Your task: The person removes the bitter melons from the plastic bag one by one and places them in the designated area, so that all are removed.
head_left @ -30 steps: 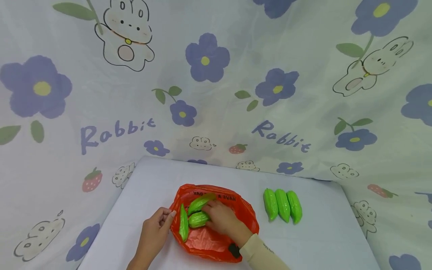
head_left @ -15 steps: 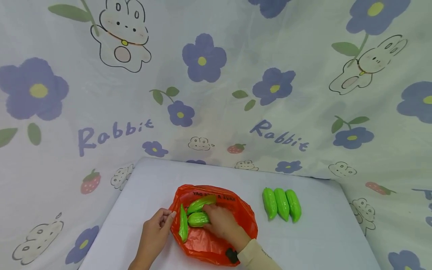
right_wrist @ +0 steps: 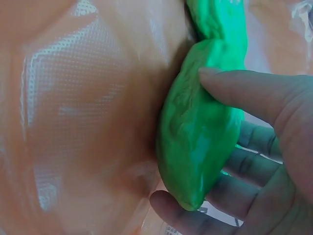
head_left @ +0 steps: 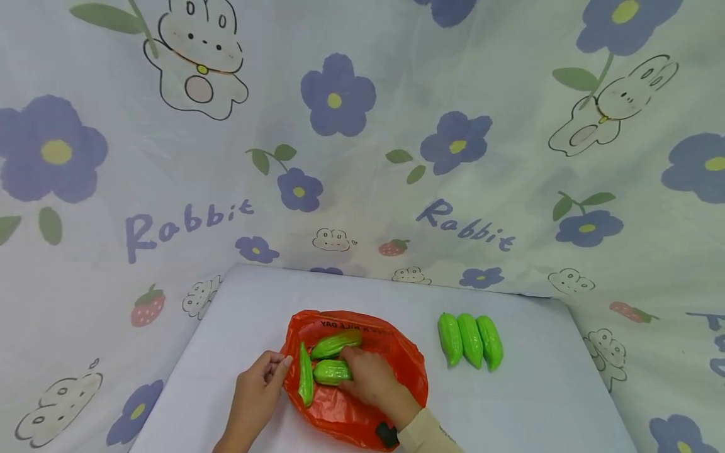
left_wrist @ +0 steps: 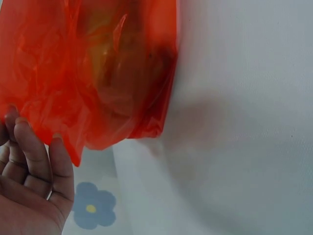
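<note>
Your left hand (head_left: 255,387) pinches the rim of one red bag (head_left: 340,409). Three green vegetables (head_left: 306,376) lie inside; your right hand (head_left: 370,377) clamps thumb and fingers round one, plump, glossy, tapering (right_wrist: 195,132). Rightward, three more vegetables (head_left: 470,340) lie side by side on the white table (head_left: 544,390).

- The right hand (head_left: 374,380) is easing a little toward the person and settling further onto the lower green gourd (head_left: 331,372).
- The upper green gourd (head_left: 335,344) is emerging more from behind that hand.
- The middle of the lettering (head_left: 342,325) is coming into sight above it.
- The red bag's near rim (head_left: 334,435) and its dark patch (head_left: 387,434) are drawing closer to the person.
</note>
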`<move>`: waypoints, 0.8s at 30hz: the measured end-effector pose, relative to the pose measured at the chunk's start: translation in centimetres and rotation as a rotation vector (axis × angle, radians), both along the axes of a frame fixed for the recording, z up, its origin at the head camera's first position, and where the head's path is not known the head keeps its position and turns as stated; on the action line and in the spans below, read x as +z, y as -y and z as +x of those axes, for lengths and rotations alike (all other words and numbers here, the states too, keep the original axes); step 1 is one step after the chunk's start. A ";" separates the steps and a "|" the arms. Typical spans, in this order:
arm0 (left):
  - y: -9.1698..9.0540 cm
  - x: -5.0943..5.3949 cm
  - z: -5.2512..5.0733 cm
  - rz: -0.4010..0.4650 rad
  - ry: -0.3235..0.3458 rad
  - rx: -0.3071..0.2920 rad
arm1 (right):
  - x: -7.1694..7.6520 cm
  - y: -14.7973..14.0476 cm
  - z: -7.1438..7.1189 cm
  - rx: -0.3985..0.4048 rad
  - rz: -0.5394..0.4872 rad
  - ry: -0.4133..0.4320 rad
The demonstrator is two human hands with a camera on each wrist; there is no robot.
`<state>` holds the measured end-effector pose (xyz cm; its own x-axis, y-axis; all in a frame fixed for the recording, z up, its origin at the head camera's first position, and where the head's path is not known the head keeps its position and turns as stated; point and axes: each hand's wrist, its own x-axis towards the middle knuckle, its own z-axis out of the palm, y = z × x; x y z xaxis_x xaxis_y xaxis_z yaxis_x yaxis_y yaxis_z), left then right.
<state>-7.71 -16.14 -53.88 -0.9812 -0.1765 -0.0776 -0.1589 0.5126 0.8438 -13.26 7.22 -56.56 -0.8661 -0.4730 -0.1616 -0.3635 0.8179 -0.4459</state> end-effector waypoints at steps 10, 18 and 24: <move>0.1 0.2 0.0 0.011 -0.002 0.000 | 0.0 -0.3 0.5 -0.026 -0.011 0.074; 0.2 0.2 0.1 0.007 -0.007 0.007 | 0.6 -0.9 1.1 -0.018 -0.030 0.111; 0.1 0.0 0.2 0.007 -0.033 0.006 | 1.3 -1.4 1.5 -0.015 -0.035 0.090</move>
